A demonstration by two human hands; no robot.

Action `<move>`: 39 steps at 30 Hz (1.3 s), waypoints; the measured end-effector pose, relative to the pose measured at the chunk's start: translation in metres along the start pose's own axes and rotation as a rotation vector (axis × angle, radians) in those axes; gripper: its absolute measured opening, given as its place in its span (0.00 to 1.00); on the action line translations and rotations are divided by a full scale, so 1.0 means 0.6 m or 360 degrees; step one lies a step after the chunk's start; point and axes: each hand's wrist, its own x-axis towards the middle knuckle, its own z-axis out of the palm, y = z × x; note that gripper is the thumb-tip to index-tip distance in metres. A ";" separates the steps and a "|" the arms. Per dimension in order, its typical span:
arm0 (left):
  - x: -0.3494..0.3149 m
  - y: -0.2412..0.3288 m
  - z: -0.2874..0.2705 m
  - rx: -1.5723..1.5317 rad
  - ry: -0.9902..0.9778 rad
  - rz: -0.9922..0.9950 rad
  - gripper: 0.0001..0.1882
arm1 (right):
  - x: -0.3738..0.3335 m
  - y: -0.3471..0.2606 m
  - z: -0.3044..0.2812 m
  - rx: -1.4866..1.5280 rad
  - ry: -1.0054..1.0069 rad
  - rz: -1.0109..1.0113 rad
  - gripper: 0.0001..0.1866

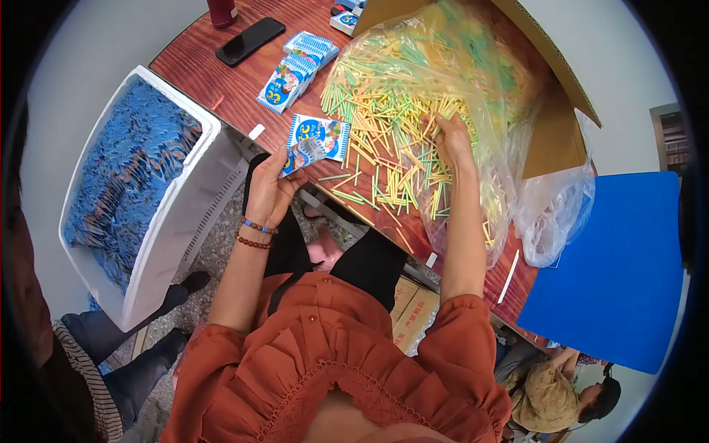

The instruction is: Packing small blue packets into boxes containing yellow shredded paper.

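- The red-brown table [192,59] spread out in front of you.
- A white foam box [181,218], heaped with blue packets [133,170], stood beside it on your left.
- A large clear bag [413,46] lay on the table, mouth open toward you.
- Your right hand [452,140] reached among yellow and green sticks [402,184], fingers bent; I could not tell whether they pinched any.
- Your left hand [267,190] gripped a small packet [304,154] between thumb and fingers at the table's near edge.
- A dark phone [251,41] lay beyond, near a pile of packets [294,75].
- The sticks filled the bag and spilled out loosely.
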 end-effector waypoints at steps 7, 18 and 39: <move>-0.019 0.019 0.004 -0.0074 0.0067 0.0079 0.10 | 0.019 0.053 0.027 -0.0876 0.0192 -0.0459 0.18; -0.028 0.013 0.007 -0.0150 -0.0071 0.0067 0.12 | -0.048 0.052 0.031 -0.0552 0.0348 -0.0513 0.20; 0.051 -0.049 0.080 -0.0022 -0.0121 0.0101 0.11 | -0.134 -0.014 0.197 0.1004 -0.0169 -0.0528 0.14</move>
